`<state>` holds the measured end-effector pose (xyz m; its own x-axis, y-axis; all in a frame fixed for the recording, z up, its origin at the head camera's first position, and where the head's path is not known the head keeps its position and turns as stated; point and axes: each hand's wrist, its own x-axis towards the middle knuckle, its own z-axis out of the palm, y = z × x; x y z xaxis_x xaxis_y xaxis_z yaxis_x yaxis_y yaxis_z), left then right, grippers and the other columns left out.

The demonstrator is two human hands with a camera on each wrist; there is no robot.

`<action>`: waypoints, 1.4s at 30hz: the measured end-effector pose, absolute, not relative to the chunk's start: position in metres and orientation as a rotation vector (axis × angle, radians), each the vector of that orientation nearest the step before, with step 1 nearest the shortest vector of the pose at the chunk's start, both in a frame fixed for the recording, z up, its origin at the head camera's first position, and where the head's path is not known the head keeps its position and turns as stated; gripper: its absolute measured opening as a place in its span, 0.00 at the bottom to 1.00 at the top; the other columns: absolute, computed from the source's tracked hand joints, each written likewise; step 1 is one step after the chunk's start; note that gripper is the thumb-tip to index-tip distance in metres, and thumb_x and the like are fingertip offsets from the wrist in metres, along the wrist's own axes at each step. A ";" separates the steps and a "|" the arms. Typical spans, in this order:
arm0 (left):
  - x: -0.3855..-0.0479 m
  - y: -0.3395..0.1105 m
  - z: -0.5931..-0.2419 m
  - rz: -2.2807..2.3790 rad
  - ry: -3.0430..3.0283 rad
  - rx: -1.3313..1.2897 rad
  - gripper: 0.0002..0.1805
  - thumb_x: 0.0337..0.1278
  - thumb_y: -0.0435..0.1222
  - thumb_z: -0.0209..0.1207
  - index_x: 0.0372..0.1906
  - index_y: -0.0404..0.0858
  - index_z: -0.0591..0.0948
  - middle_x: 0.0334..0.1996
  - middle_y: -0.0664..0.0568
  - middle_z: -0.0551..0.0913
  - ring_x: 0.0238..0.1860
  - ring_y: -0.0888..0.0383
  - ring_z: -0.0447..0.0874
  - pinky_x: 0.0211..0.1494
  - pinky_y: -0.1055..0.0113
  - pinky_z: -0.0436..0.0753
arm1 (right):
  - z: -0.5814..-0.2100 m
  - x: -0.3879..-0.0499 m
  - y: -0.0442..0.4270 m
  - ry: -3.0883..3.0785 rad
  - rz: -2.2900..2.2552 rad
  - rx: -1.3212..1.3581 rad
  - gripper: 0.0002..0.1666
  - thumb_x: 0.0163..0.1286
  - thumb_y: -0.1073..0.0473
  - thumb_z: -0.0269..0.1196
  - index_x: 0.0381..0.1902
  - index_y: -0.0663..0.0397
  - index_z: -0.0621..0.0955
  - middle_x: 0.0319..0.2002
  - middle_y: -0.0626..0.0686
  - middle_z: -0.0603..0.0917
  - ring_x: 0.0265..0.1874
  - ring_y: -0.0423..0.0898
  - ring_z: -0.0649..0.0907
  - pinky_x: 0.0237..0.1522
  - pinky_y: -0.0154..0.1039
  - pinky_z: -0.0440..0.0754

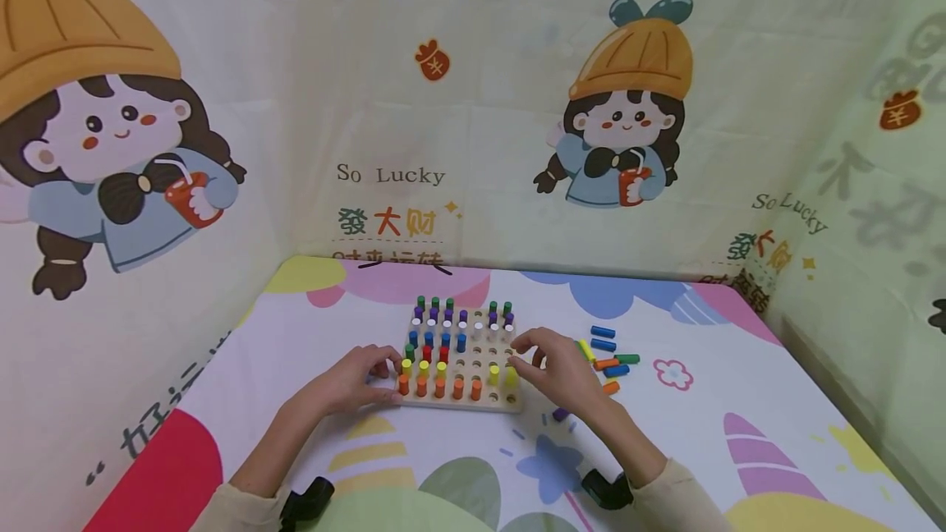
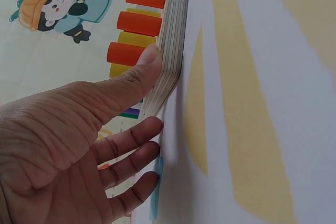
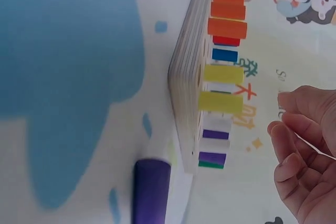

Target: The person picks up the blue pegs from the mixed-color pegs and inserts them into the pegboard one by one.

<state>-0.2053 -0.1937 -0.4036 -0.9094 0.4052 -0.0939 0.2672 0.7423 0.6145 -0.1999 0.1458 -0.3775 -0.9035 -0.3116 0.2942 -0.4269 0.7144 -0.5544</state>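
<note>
A wooden peg board (image 1: 461,405) stands on the table, with orange (image 1: 439,387), yellow (image 1: 424,369), red, blue, white, purple and green pegs in rows. Bare holes show mainly in its middle and right part. At the board's left side is my left hand (image 1: 347,380); in the left wrist view its thumb touches the board's corner (image 2: 170,66) beside an orange peg (image 2: 126,53), other fingers loosely bent. My right hand (image 1: 565,372) hovers by the right edge, near a yellow peg (image 1: 512,377). Its thumb and fingers (image 3: 307,145) are apart from the pegs and hold nothing.
Several loose pegs, including blue (image 1: 603,332), green (image 1: 626,359) and orange (image 1: 611,387) ones, lie right of the board. A purple peg (image 3: 151,192) lies close to its front right corner. Printed cloth walls (image 1: 473,130) surround the table's back and sides.
</note>
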 end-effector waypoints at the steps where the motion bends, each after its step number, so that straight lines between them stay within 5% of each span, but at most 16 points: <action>1: -0.205 -0.194 -0.404 0.909 2.724 0.534 0.20 0.53 0.41 0.76 0.47 0.45 0.79 0.38 0.54 0.78 0.42 0.54 0.73 0.50 0.55 0.76 | -0.378 -0.199 0.148 -2.737 0.945 0.598 0.11 0.64 0.60 0.74 0.44 0.52 0.87 0.38 0.45 0.86 0.29 0.38 0.77 0.29 0.32 0.77; 42: -0.206 -0.197 -0.408 0.930 2.732 0.532 0.20 0.52 0.42 0.76 0.47 0.47 0.79 0.38 0.53 0.78 0.42 0.55 0.73 0.49 0.57 0.76 | -0.394 -0.177 0.218 -2.745 0.816 0.401 0.12 0.62 0.60 0.75 0.42 0.54 0.86 0.35 0.44 0.86 0.28 0.39 0.77 0.28 0.33 0.75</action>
